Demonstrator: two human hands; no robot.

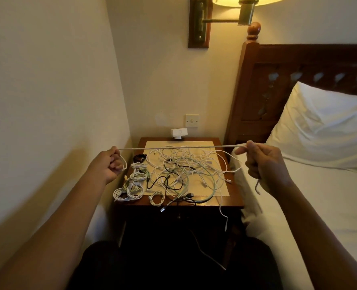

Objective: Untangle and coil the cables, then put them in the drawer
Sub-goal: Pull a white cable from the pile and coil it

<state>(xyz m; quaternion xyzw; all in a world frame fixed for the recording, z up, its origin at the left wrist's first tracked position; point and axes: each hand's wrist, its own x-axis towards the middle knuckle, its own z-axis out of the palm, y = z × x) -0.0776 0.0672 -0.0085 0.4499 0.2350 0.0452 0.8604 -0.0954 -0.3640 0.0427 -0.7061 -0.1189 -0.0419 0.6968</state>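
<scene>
A white cable (179, 147) is stretched taut and level between my two hands above the nightstand. My left hand (110, 164) grips one end, with a small loop of it hanging by the fingers. My right hand (263, 162) pinches the other end, and a short tail dangles below the fist. Below lies a tangled pile of white, black and pale green cables (183, 172) on the wooden nightstand (234, 197). Several coiled white cables (131, 185) sit at its left edge. The drawer front under the top is dark and hard to make out.
A wall runs close on the left. The bed (298, 216) with a white pillow (323, 126) and wooden headboard is on the right. A small white device (178, 133) stands at the nightstand's back, below a wall switch. Some cable ends hang over the front edge.
</scene>
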